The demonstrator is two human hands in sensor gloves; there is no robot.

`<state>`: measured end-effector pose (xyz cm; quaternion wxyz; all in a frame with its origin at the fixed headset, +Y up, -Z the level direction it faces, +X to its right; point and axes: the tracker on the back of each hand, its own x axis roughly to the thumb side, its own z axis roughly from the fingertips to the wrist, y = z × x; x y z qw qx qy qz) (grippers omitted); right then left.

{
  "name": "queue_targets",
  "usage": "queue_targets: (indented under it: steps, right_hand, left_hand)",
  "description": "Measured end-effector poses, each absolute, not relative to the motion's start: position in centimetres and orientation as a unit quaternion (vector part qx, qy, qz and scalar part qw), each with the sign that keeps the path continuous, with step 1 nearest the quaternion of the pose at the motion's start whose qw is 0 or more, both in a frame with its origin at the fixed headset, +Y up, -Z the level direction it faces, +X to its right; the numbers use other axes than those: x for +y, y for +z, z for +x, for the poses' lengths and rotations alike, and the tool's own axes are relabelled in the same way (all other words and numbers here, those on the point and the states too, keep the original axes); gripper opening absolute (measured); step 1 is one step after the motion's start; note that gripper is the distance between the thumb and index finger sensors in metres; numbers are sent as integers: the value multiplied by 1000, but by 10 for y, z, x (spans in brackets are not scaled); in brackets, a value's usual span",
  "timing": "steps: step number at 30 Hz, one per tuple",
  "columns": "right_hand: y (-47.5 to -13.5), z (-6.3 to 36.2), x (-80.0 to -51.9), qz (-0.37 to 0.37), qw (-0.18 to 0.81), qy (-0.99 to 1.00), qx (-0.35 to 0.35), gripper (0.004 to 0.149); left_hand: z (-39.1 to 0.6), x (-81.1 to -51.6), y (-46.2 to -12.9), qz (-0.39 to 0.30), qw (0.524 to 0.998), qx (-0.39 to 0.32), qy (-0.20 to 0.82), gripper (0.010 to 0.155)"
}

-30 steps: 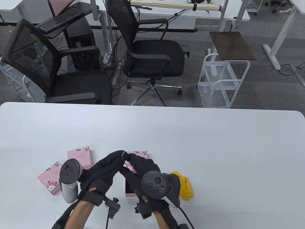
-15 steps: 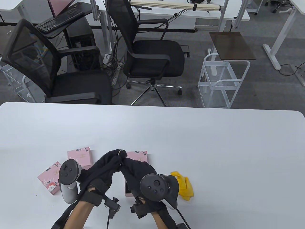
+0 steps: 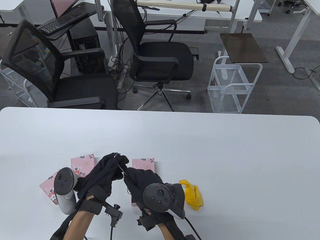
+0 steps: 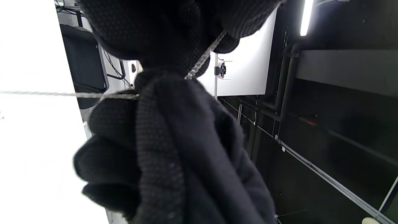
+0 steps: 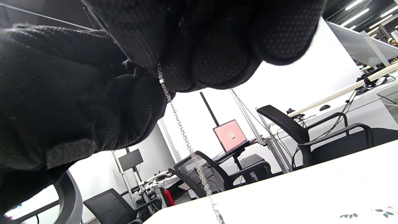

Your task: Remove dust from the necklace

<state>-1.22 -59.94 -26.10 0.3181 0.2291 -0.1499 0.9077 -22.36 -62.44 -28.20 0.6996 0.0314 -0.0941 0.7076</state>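
A thin silver necklace (image 3: 121,167) is stretched in a short taut line between my two black-gloved hands, above the table's near left part. My left hand (image 3: 115,159) pinches its far end at the fingertips. My right hand (image 3: 128,175) pinches the near end, a little lower and to the right. In the left wrist view the chain (image 4: 203,59) runs out from under the curled fingers. The right wrist view shows the chain (image 5: 183,137) hanging down from the pinch. A crumpled yellow cloth (image 3: 193,193) lies on the table just right of my right hand, untouched.
Three pink floral boxes lie near the hands: one (image 3: 83,163) behind my left hand, one (image 3: 49,190) at the left, one (image 3: 143,163) behind my right hand. An open pink box (image 3: 133,201) sits partly under my right hand. The white table (image 3: 212,162) spreads right and far.
Both hands have drifted left and drawn apart. Their fingertips were touching; now a short length of chain shows taut between them. The right hand has dropped slightly toward me.
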Motion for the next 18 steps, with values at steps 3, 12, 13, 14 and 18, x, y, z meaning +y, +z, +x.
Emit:
queue_targets:
  steps: [3,12,13,14,18]
  right_hand:
    - [-262,-15,-603,232,313,910,-142,35]
    - [-265,-20,-608,242,304,913,-121,35]
    - [-266,-20,-608,244,307,912,-119,36]
    - [-266,-20,-608,245,310,911,-116,35]
    - [-265,-21,-608,249,304,913,-113,35]
  left_hand:
    - [-228,-624,-283,27,690,-92,717,44]
    - [-240,-615,-281,65,695,-90,711,44]
    - [-241,-614,-281,69,700,-90,705,44]
    - [-242,-613,-280,75,705,-89,700,44]
    - [-244,-608,-278,95,725,-98,675,44]
